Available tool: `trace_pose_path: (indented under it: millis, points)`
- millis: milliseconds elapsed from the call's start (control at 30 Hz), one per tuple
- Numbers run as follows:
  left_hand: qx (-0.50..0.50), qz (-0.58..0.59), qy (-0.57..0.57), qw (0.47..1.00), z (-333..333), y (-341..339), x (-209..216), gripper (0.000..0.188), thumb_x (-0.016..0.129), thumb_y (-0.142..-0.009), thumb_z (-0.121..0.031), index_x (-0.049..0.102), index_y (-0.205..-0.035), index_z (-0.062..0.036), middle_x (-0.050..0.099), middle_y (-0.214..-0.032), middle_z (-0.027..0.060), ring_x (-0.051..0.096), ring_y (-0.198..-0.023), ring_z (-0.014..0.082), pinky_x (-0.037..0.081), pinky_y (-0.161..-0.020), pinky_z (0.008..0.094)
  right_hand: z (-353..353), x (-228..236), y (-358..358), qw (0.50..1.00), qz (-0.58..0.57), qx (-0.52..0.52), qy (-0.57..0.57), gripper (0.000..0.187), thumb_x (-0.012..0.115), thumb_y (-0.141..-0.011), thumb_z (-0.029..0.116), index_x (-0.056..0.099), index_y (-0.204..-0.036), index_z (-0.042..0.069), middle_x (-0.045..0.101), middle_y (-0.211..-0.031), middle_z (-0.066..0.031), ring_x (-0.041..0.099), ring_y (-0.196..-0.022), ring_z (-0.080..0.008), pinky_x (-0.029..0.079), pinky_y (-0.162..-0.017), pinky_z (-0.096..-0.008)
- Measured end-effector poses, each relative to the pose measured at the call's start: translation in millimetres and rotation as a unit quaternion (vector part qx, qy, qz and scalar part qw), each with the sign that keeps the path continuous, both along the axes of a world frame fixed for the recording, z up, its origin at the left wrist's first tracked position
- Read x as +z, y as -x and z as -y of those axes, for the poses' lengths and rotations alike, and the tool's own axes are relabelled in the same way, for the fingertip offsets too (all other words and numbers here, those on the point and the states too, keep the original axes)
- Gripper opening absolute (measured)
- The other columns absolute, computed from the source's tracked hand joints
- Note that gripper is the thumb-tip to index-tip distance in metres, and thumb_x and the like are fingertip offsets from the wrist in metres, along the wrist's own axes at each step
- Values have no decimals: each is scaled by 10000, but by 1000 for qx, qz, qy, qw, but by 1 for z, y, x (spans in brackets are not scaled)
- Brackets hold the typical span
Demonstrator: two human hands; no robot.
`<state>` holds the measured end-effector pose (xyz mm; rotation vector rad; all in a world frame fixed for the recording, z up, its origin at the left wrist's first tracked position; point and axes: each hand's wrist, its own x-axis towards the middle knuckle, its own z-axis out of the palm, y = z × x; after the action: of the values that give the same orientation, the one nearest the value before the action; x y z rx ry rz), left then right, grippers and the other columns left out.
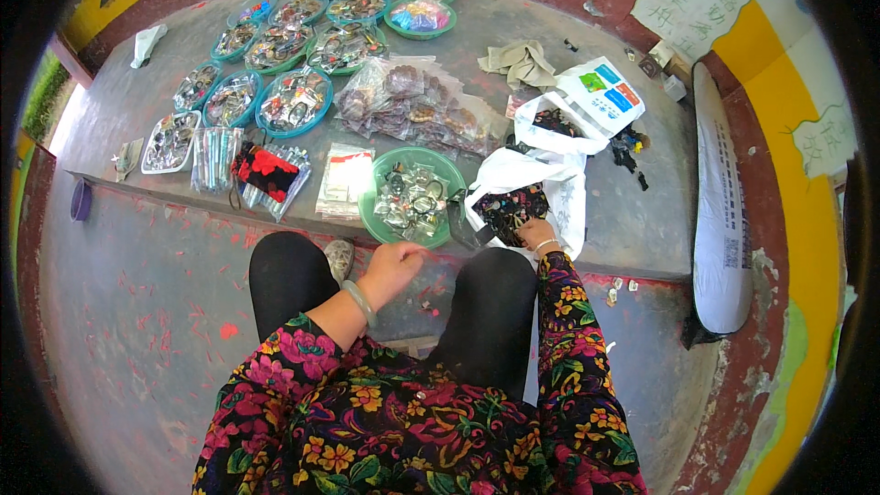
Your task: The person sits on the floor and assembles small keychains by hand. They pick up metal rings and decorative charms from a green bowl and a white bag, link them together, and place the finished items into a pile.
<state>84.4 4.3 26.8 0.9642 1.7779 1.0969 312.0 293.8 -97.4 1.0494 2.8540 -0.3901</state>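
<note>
My right hand reaches into an open white plastic bag of small dark mixed pieces. Its fingers are bent down against the pieces, and what they grip is too small to name. Above my knees, my left hand has its fingers drawn together, pointing right; anything between them is hidden. Just beyond it is a green basin of small clear packets, some with dark rings or metal-looking parts. A dark, partly see-through bag lies between basin and white bag.
Several basins of packed goods cover the ledge at the far left. Clear packets are heaped mid-ledge. A red-and-black pouch rests on pen-like bundles. Another white bag and a beige cloth lie farther back. A long wrapped board leans at right.
</note>
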Motion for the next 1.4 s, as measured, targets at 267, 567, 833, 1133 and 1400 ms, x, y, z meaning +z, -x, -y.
trace_pose_path:
  millis: [267, 567, 833, 1133, 1400]
  points:
    - [-5, -17, -28, 999, 0, -1, -4, 216, 466, -782, -96, 640, -886, -23, 632, -768, 41, 545, -684, 90, 454, -656, 249, 1, 9, 6, 956, -69, -270, 87, 245, 523, -741, 225, 654, -889, 80, 608, -941, -173, 568, -891, -330, 448, -792, -397]
    - [-9, -38, -13, 999, 2, -1, 1, 222, 460, -769, -105, 647, -868, -38, 619, -706, 55, 530, -613, 94, 437, -589, 250, -12, -44, 17, 977, 6, -211, 43, 209, 582, -745, 200, 648, -856, 36, 635, -836, -154, 608, -778, -274, 487, -714, -342]
    - [-4, -28, -33, 999, 5, -4, 6, 219, 466, -785, -124, 652, -872, -48, 587, -646, 48, 499, -554, 96, 417, -535, 256, 12, 41, -4, 905, -181, -319, 217, 143, 555, -733, 105, 600, -785, -20, 620, -646, -92, 632, -542, -173, 460, -401, -268]
    - [-14, -48, 0, 999, 4, -1, 19, 251, 510, -769, -198, 640, -889, -21, 628, -796, 173, 616, -730, 264, 469, -684, 319, 32, 120, -17, 847, -317, -343, 256, 161, 587, -742, 121, 600, -851, 2, 631, -716, -56, 631, -602, -137, 441, -426, -221]
    - [-33, 162, -49, 985, 7, 9, 17, 216, 507, -815, -136, 630, -929, 0, 607, -905, 65, 563, -769, 132, 462, -694, 251, 71, 203, 11, 785, -408, -238, 400, 137, 589, -785, 82, 603, -898, 5, 641, -735, -79, 610, -582, -113, 425, -464, -182]
